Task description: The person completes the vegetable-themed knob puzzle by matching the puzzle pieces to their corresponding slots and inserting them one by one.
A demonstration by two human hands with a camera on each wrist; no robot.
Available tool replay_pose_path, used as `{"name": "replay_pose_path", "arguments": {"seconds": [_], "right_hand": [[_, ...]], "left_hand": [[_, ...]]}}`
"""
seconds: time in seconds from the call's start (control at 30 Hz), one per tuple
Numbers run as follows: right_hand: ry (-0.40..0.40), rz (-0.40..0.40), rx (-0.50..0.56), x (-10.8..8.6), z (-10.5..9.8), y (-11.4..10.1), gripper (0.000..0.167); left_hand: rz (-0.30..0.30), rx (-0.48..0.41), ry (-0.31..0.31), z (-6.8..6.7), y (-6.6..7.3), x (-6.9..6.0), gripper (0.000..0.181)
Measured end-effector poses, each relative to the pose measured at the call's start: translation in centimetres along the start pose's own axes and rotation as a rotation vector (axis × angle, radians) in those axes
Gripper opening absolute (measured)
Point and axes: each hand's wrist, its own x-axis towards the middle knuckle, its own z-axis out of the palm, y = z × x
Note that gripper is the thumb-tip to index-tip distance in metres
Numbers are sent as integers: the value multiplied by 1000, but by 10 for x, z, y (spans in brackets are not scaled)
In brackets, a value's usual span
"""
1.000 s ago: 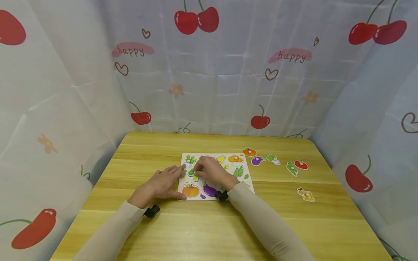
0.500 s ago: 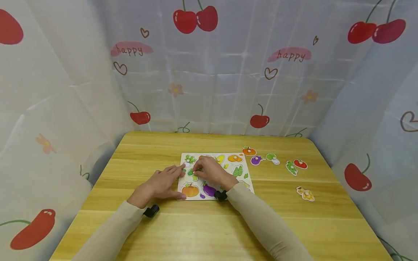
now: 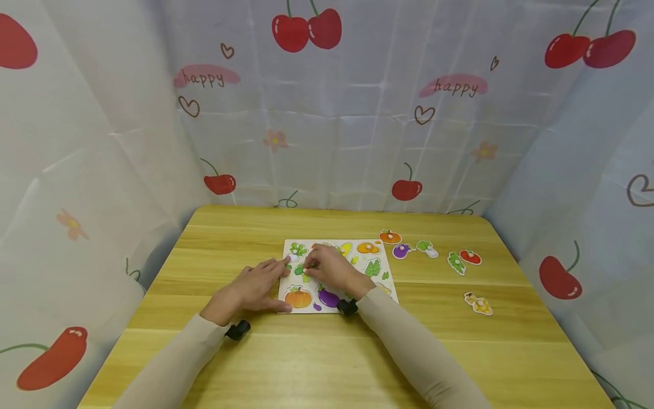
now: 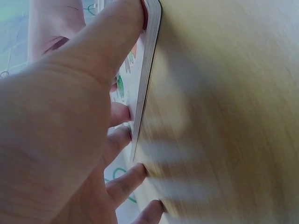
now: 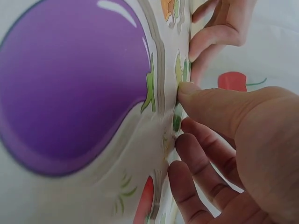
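A white vegetable puzzle board [image 3: 357, 287] lies on the wooden table. My right hand [image 3: 334, 268] reaches over it and pinches a small broccoli piece [image 3: 306, 279] by its pale knob, at the board's left part; the knob is mostly hidden by thumb and fingertips. In the right wrist view the thumb of my right hand [image 5: 266, 135] is against the green piece, close to a large purple eggplant picture [image 5: 74, 88]. My left hand [image 3: 255, 288] rests along the board's left edge, fingers spread and thumb near the front corner. The left wrist view shows several fingertips [image 4: 122, 114] along that edge.
Right of the board lie loose knobbed pieces: a pumpkin [image 3: 390, 237], an eggplant [image 3: 402, 251], a cabbage [image 3: 427, 249], green peas [image 3: 456, 263], a tomato [image 3: 470, 257] and a yellowish piece [image 3: 478, 304]. A cherry-print curtain [image 3: 327, 142] surrounds the table [image 3: 306, 363].
Both hands stay almost in place. The broccoli piece under my right fingertips seems to have shifted slightly, with less of its white border showing.
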Motion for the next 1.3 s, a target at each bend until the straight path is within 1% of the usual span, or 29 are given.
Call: {"name": "replay_pose_path", "arguments": {"seconds": [0.23, 0.4, 0.5, 0.57, 0.67, 0.73, 0.8, 0.93, 1.13, 1.3], "right_hand": [[2, 34, 33, -8, -8, 4, 10], [25, 39, 25, -14, -16, 10, 11], [46, 66, 37, -20, -22, 15, 11], [60, 92, 57, -23, -27, 19, 12], [84, 115, 77, -29, -33, 25, 13], [101, 120, 71, -34, -38, 29, 13], [123, 124, 59, -38, -43, 34, 13], [162, 131, 33, -47, -50, 45, 13], [198, 170, 72, -61, -60, 65, 15], [237, 192, 47, -76, -71, 81, 15]], "left_hand": [[-7, 2, 3, 0, 1, 0, 128], [-9, 0, 1, 0, 2, 0, 129], [-15, 5, -9, 1, 2, 0, 130], [-12, 7, -10, 0, 3, 0, 126], [5, 2, -6, 0, 4, -1, 113], [21, 0, -2, -1, 4, -1, 103], [30, 2, -4, -2, 5, -1, 97], [34, 16, -10, -2, 4, 0, 95], [24, 32, -22, -1, 3, 1, 97], [16, 32, -28, -1, 2, 1, 98]]}}
